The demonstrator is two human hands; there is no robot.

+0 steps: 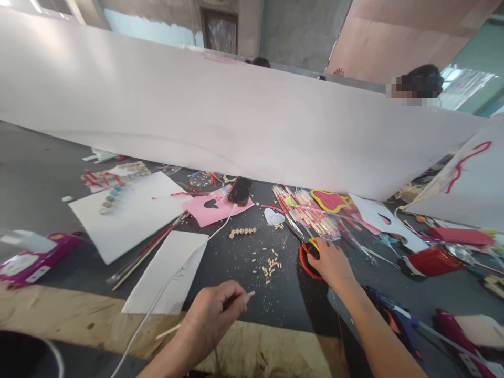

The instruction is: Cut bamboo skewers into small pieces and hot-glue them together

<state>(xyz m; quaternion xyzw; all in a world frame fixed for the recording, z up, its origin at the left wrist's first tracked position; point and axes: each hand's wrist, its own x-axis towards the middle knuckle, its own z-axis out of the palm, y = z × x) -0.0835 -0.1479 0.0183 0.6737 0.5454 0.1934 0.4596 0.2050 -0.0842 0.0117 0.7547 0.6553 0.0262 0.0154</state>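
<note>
Left grip (214, 311) pinched on wooden stick (251, 295), end jutting rightward past it. Right grip (334, 265) closed round scissors (311, 247). Short wooden bits (270, 269) on bench (232, 262) between.

2 bare forearms (378, 328) and wrists (348, 283)

Left grip (216, 307) pinched, right grip (332, 264) curled
</note>
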